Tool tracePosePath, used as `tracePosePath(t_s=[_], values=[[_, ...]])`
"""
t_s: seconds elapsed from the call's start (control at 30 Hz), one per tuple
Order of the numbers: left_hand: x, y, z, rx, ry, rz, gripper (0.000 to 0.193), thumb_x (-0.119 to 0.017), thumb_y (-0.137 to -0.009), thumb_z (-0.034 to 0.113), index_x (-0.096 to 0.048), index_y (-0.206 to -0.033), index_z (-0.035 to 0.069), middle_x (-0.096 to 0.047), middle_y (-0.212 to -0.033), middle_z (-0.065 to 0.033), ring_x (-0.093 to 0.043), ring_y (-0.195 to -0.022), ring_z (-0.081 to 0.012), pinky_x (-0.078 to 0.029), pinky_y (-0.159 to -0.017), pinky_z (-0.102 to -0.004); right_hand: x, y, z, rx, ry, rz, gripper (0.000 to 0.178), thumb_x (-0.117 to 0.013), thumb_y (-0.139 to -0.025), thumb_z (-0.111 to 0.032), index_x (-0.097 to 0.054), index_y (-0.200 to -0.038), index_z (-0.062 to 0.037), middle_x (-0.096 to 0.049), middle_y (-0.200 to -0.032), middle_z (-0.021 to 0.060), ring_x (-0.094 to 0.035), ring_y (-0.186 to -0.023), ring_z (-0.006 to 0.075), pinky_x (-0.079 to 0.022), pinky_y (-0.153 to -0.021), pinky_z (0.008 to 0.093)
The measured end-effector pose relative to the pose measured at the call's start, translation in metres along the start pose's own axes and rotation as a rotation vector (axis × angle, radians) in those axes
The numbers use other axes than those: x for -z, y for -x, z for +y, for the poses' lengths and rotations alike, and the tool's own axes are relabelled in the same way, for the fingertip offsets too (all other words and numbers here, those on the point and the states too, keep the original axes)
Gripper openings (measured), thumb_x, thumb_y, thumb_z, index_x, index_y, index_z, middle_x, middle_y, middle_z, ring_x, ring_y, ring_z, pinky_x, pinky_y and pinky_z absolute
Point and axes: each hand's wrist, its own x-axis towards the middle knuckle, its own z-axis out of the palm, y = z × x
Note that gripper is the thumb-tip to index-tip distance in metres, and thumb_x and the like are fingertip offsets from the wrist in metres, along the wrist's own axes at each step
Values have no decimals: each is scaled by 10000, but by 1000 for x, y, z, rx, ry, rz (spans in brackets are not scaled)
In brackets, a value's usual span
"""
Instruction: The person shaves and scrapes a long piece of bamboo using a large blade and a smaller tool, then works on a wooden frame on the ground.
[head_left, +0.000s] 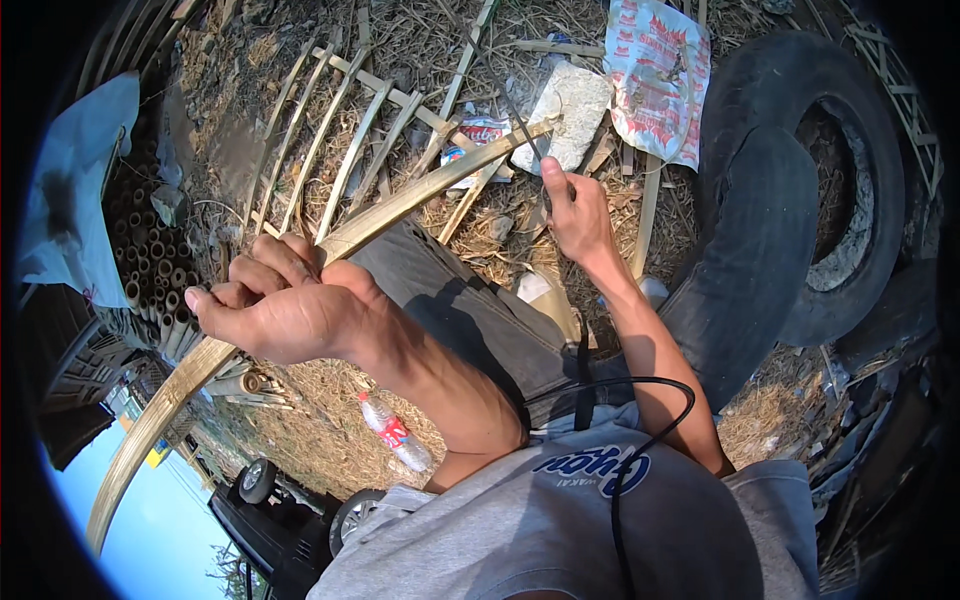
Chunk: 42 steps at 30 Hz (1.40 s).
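A long, flat, pale bamboo strip (420, 195) runs in a curve from the lower left up to the middle of the view, across my lap. My left hand (280, 310) is shut around it near its middle, knuckles toward me. My right hand (575, 215) is farther out, near the strip's far end, with the thumb stretched up and the fingers curled away from view. A thin dark line (505, 90) runs from the thumb toward the top edge. I cannot tell whether that hand holds anything.
A bamboo lattice frame (345, 130) lies on dry straw ahead. Beyond it are a white stone block (572, 105) and a printed sack (655, 70). A black tyre (850, 180) sits at right, stacked bamboo tubes (150, 265) at left, a plastic bottle (397, 435) below my arm.
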Motion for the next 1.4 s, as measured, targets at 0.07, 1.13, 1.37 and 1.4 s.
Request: tracePosePath(t_s=[0.07,1.13,1.37,1.4], values=[[-5,3,-6,49,12,-48,467,-302,-1034,331,-145,-619,186,-114,-472,34,-114,-398,-96,-163,-399,-256,4,-3,41,-220,46,-8,760,-416,-976,-621,-592,-652,44,-485,-505,123,-532,-552,256,-441,-615,423],[-6,-8,-5,22,-36,60,469,-352,-1013,363,-157,-626,183,-149,-459,27,-143,-378,-101,-155,-367,-264,0,0,14,-301,95,-71,747,-426,-937,-702,-453,-565,-55,-434,-490,30,-475,-447,138,-398,-473,317],[-16,-5,-2,34,-36,47,458,-316,-1008,366,-159,-618,184,-149,-466,25,-147,-382,-104,-158,-371,-275,8,-9,32,-521,251,-167,842,-408,-939,-699,-673,-790,86,-576,-576,181,-578,-616,316,-485,-714,449],[-12,-3,-8,54,-42,51,456,-316,-1007,364,-159,-618,185,-149,-466,26,-144,-383,-104,-159,-371,-275,9,-4,24,-526,252,-171,842,-408,-939,-699,-673,-790,86,-576,-576,181,-578,-616,316,-485,-714,449]])
